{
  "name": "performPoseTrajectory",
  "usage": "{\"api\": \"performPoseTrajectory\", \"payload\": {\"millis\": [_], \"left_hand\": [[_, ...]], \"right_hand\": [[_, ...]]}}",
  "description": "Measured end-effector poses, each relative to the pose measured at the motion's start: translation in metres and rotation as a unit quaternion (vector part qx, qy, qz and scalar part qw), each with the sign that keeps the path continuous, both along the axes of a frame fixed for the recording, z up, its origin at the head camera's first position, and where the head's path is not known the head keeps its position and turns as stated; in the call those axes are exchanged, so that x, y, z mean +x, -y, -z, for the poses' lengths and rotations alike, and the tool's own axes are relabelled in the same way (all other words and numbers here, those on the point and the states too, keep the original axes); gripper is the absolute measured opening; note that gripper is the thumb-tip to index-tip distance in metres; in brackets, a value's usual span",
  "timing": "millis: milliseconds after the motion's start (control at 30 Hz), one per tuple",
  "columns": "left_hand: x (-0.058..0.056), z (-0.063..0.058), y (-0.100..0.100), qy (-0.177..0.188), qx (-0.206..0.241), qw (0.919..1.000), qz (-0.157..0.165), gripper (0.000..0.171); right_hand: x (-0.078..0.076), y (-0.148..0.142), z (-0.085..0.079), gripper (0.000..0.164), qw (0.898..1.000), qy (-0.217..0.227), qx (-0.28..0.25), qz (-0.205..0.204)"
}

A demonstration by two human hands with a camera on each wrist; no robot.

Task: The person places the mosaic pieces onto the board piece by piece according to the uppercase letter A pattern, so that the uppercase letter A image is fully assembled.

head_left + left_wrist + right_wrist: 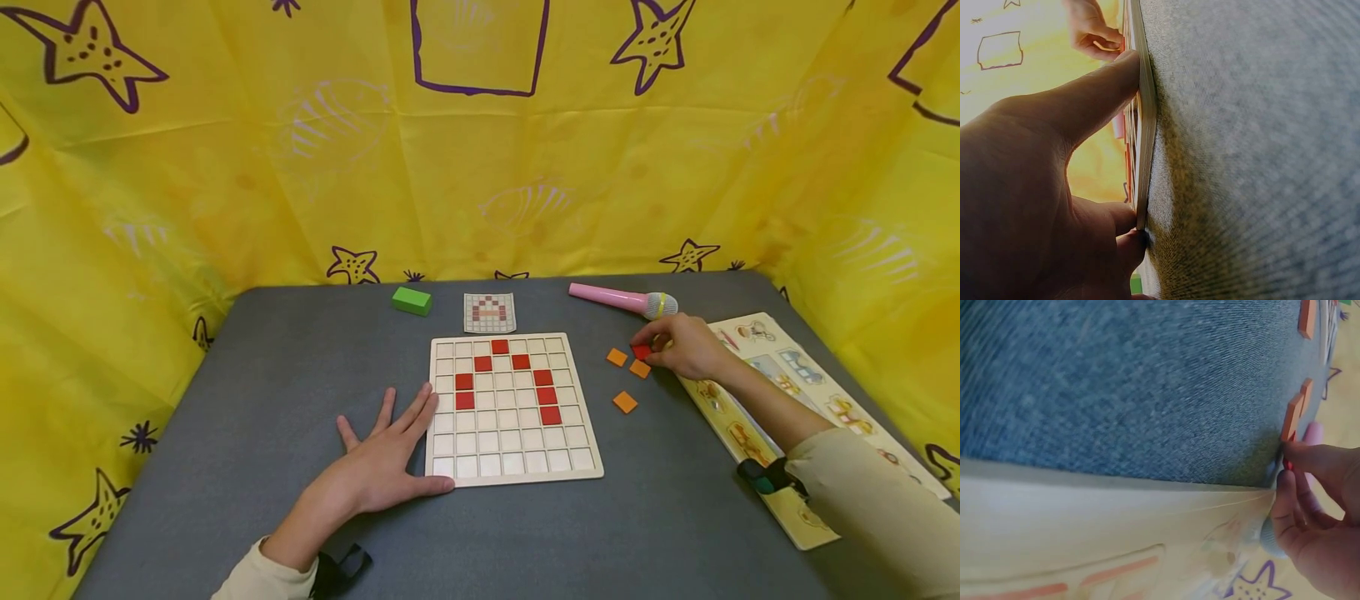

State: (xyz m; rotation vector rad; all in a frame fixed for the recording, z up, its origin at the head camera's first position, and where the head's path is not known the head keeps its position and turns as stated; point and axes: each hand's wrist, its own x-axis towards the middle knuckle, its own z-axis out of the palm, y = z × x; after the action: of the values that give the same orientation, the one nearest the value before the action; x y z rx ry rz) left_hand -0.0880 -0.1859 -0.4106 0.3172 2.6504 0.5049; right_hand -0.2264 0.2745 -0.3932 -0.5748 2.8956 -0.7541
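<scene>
A square wooden grid board (517,478) lies on the grey table, several red square tiles (547,396) set in its cells in an arch. My left hand (382,467) rests along the board's left side, fingers spread and straight, with the thumb at the near left corner. In the left wrist view, thumb and fingertips touch the board's edge (1146,125). To the right of the board, my right hand (686,348) pinches a red tile (641,352) between thumb and fingers, low over the table. Three orange tiles (625,402) lie close by.
Behind the board lies a small pattern card (490,313), with a green block (412,301) to its left. A pink toy microphone (611,297) sits at the back right. Under my right forearm are wooden picture boards (780,492). Yellow cloth (480,150) surrounds the table.
</scene>
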Motion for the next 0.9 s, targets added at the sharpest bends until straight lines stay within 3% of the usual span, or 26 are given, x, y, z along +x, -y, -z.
{"api": "performPoseTrajectory", "payload": {"millis": [367,900], "left_hand": [[0.000,-0.001,0.001,-0.005,0.001,1.0000,0.002,0.119],[0.000,0.001,0.001,-0.004,-0.001,1.0000,0.002,0.120]], "right_hand": [[0.001,0.007,-0.005,0.025,1.000,0.001,-0.020,0.005],[0.014,0.042,-0.011,0.026,0.997,0.007,-0.074,-0.017]]}}
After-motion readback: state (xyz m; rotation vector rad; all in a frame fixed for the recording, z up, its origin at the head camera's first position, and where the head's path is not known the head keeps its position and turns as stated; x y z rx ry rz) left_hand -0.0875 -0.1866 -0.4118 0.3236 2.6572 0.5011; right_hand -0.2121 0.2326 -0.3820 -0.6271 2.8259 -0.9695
